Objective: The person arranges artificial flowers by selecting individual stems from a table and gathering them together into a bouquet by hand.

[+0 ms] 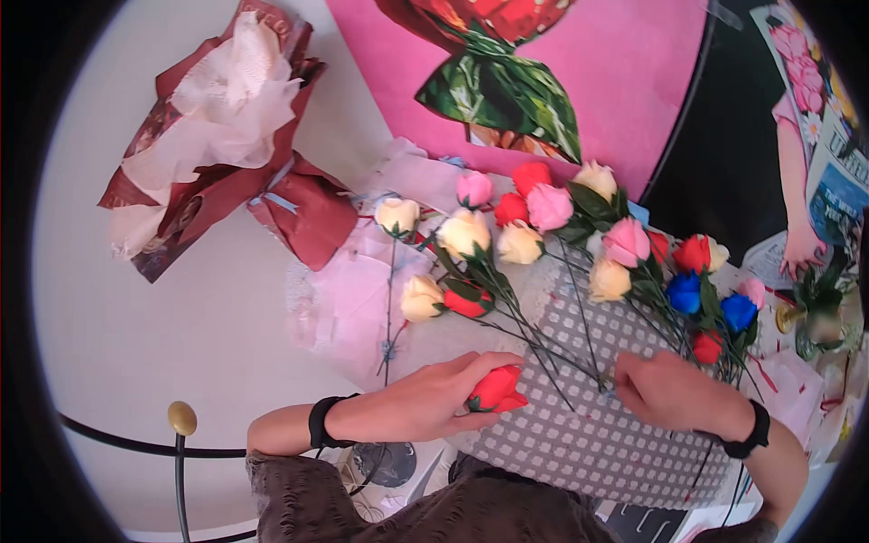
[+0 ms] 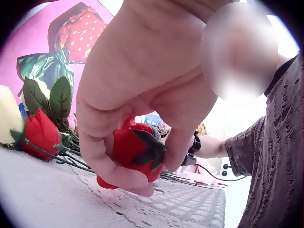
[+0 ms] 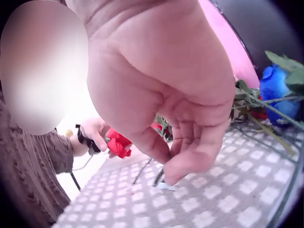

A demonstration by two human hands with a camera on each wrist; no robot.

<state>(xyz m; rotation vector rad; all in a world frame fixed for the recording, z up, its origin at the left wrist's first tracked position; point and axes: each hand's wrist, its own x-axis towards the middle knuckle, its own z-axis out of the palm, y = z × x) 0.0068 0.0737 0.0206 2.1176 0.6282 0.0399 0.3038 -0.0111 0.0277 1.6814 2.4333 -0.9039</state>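
Observation:
The left hand [image 1: 421, 398] grips a red rose head [image 1: 496, 389] by its sides; in the left wrist view the fingers and thumb curl round the red petals [image 2: 124, 149], with the green sepals [image 2: 151, 148] facing the thumb side. No stem is visible on this rose. Over the grey dotted cloth [image 1: 543, 443], the right hand [image 1: 674, 394] has its fingers curled down at stem ends. In the right wrist view the right hand [image 3: 166, 85] pinches a thin dark stem [image 3: 158, 177], its fingertips partly hiding it; a small pale blue piece [image 3: 164, 185] lies below.
Cream, pink, red and blue roses [image 1: 683, 292] lie in a loose row beyond the hands, stems pointing toward the body. A maroon-wrapped bouquet [image 1: 308, 213] lies at the upper left. Behind is a pink picture [image 1: 625, 81]. Another person's arm [image 1: 793, 181] reaches in at the right.

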